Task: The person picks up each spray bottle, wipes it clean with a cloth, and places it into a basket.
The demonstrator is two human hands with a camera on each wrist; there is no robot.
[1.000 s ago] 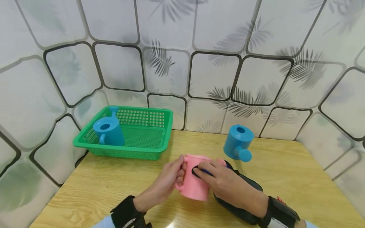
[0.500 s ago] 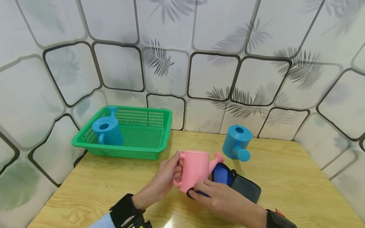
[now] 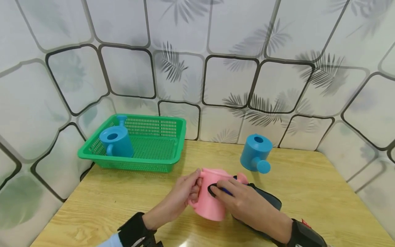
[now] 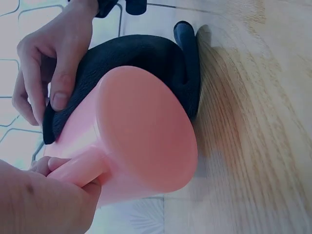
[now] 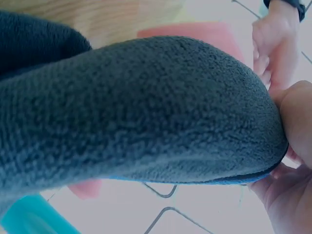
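Green plastic forms the low basket (image 3: 160, 166) at the far left of the bench (image 3: 327, 192), its back close to the patterned wall (image 3: 182, 31). A blue watering can (image 3: 119, 145) stands in the basket's left part, leaving the right part bare. Next comes the person's left hand (image 3: 186, 190), fingers curled round the handle of a pink watering can (image 3: 208, 205). That can is held near the front middle, tilted so its base shows fully in the left wrist view; it seems clear of the bench. The right hand (image 3: 242, 202) pinches the edge of a dark fuzzy cloth (image 4: 139, 51) (blue on its other face) between thumb and fingers, against the pink can's side. Farther right, a second blue watering can (image 3: 255, 152) stands upright behind the pink spout, apart from it.

The step in hand looks like wiping the pink can's outside. Continuing would call for a steady left grip and light pressure along the curve, with a turn to reach hidden parts. Room looks ample on the bare wood at front left and far right; the tighter spots are the basket's raised rim and the second blue can behind the spout.
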